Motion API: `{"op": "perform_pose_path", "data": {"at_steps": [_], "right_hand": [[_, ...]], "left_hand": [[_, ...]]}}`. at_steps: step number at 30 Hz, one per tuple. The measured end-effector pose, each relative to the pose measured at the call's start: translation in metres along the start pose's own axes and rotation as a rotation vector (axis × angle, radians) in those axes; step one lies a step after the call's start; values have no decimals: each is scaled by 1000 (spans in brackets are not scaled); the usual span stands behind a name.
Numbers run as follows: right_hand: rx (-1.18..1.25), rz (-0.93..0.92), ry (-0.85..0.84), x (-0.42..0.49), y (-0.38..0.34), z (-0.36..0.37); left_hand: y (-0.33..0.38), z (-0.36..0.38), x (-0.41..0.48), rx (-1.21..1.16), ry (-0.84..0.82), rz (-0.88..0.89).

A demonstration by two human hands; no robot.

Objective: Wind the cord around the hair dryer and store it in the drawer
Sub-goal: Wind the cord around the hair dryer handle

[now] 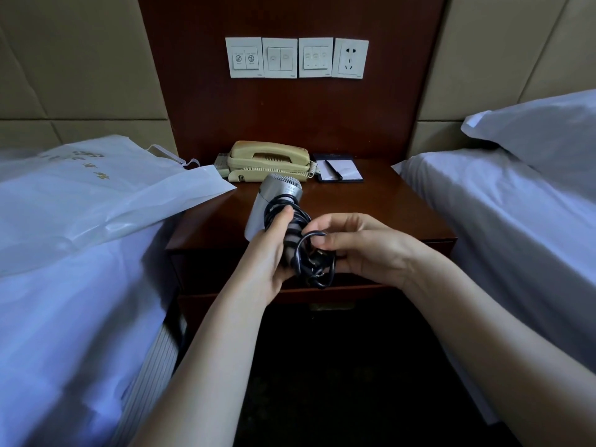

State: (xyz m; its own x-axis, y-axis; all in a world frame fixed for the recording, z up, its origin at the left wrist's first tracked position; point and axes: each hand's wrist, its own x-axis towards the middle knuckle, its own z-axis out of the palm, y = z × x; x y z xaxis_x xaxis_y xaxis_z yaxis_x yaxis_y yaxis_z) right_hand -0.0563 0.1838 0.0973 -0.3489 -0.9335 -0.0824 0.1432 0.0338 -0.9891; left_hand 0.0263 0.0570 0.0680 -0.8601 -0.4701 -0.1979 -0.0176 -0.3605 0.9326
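Left bed (pixel 64 317): white sheet, fills the left side of the view, right up against the nightstand
Right bed (pixel 516 237): white sheet, on the other side of the nightstand
Wall panel (pixel 290 124): dark wood, rising behind the nightstand between two padded beige walls
Nightstand (pixel 380 208): reddish-brown wood, standing between the two beds
Plastic bag (pixel 96 201): white, lying flat on the left bed, one corner overhanging the nightstand top
Pillow (pixel 548 137): white, at the head of the right bed
Drawer (pixel 209 272): its front sits in shadow under the nightstand top, partly behind the hands; whether it is pulled out cannot be told
Right hand (pixel 364 246): fingers curled inward, pinching a loop of the cord at the lower end of the dryer handle
Left hand (pixel 271 256): wrapped round the dryer handle from below, thumb lying up along the wound cord
Telephone (pixel 267 159): cream, at the back of the nightstand, just behind the dryer's head
Hair dryer (pixel 274 191): silver, held in the air above the front edge of the nightstand, head tilted away from the person, handle in the left hand
Notepad (pixel 346 171): white sheet in a dark holder, just right of the telephone
Switches (pixel 279 58): three white plates in a row on the wall panel
Socket (pixel 351 59): white plate, just right of the switches
Cord (pixel 300 217): black, coiled several times round the dryer handle, loose loops bunched between the two hands
Pen (pixel 335 171): dark, lying across the notepad
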Motion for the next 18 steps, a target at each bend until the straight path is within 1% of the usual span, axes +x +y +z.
{"op": "perform_pose_path", "data": {"at_steps": [3,5,8,11,14,18], "right_hand": [[59,-51,-95,-2,1,-7],[58,-76,-113,-2,0,-11],[-18,-116,-79,-1,0,-9],[-26,-167,14,0,1,-1],[31,-220,59,-1,1,5],[141,-226,38,-1,-1,4]], "left_hand": [[-1,-2,2,-49,-32,7],[-1,-3,2,-78,-55,5],[-2,-3,3,-87,-32,12],[0,-3,2,-87,-5,40],[1,-4,2,-112,9,41],[0,-3,3,-178,-24,64]]}}
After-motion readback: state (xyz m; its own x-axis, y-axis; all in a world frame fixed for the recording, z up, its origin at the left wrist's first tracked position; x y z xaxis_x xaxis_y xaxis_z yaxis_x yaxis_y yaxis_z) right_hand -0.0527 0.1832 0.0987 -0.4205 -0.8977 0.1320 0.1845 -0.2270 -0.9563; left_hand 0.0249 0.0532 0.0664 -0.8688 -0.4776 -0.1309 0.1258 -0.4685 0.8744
